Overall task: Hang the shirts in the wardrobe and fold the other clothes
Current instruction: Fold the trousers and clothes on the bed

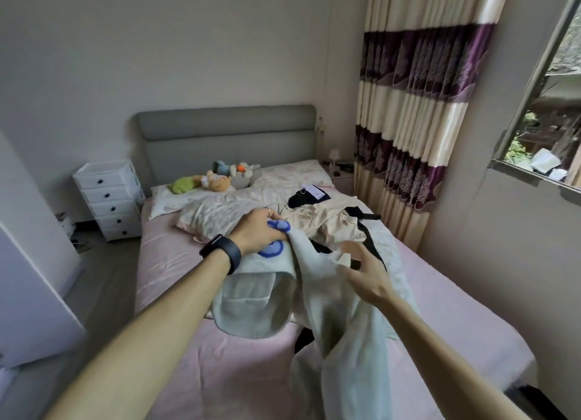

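A pale mint-green garment (339, 325) with fuzzy blue patches is spread across the pink-sheeted bed (188, 372), with one fold raised off it. Its upper edge, beside a blue patch, is clamped in the grip of the left hand (257, 231), on whose wrist a black band (221, 251) is worn. The grip of the right hand (364, 278) is held apart, fingers spread over the cloth; whether the cloth is touched cannot be told. A crumpled cream shirt (330, 221) and a black tagged garment (301, 199) are heaped just behind.

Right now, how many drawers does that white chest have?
5 drawers, stacked one above another in the white chest left of the bed; none appear hidden.
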